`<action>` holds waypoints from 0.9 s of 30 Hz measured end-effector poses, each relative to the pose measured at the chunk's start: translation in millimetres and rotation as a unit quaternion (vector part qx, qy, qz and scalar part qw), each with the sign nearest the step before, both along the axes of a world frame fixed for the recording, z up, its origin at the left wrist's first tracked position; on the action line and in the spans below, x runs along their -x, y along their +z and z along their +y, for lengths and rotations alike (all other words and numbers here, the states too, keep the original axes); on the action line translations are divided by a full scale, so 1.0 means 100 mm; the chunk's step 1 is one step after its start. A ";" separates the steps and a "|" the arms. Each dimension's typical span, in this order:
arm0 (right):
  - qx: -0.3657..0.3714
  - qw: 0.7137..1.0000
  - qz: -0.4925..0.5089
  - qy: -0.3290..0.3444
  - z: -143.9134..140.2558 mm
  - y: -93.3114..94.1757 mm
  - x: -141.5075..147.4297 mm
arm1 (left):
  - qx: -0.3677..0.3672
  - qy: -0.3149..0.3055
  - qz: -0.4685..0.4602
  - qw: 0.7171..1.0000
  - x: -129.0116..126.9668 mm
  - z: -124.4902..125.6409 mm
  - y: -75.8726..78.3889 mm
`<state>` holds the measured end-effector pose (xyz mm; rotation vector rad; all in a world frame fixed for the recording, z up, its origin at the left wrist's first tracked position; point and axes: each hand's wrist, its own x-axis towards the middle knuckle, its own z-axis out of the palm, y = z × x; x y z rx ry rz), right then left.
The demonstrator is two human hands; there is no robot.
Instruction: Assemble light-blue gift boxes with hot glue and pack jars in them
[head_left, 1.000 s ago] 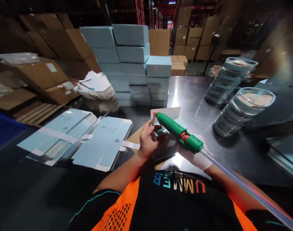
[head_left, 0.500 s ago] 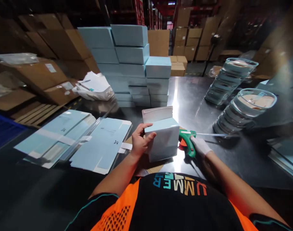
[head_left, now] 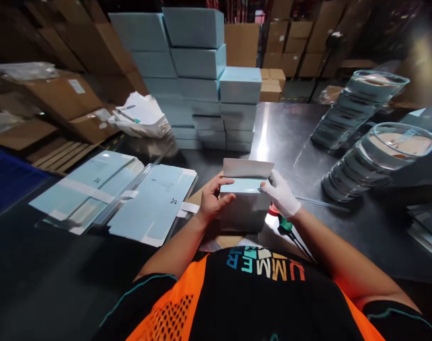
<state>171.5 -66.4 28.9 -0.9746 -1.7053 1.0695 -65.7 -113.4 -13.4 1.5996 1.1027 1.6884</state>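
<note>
A light blue cardboard box (head_left: 244, 208) stands in front of me, its end flap (head_left: 247, 168) raised at the far side. My left hand (head_left: 216, 196) grips the box's left side, thumb on the near face and fingers near the top edge. On the opposite side my right hand (head_left: 281, 194), in a white glove, closes on the box's upper right corner beside the flap. Under that hand lies a green glue gun (head_left: 285, 226) with a red trigger, partly hidden by the hand; a glue stick (head_left: 322, 203) sticks out of it to the right.
Flat blue box blanks (head_left: 154, 203) lie to my left. Stacked blue boxes (head_left: 198, 64) rise at the back, next to a white basket (head_left: 159, 128) of papers. Two stacks of clear round containers (head_left: 379, 161) stand at the right on the dark metal table (head_left: 279, 142).
My right hand has let go of the glue gun, which now lies on the table, and has taken hold of the box's right side. My left hand stays on the box.
</note>
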 end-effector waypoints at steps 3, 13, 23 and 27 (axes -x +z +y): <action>-0.033 0.998 0.006 0.045 -0.03 -0.03 -0.14 | -0.045 0.012 -0.029 0.998 0.00 0.05 -0.07; -0.156 0.977 0.007 0.147 -0.18 -0.19 -0.30 | -0.248 -0.132 0.081 0.956 0.18 0.14 0.05; 0.046 0.999 -0.013 -0.014 -0.24 -0.30 -0.18 | -0.037 0.030 0.156 0.987 0.85 -0.05 0.12; 0.022 0.981 0.126 -0.144 0.69 0.62 -0.08 | 0.209 0.252 0.313 0.892 1.91 -0.05 0.06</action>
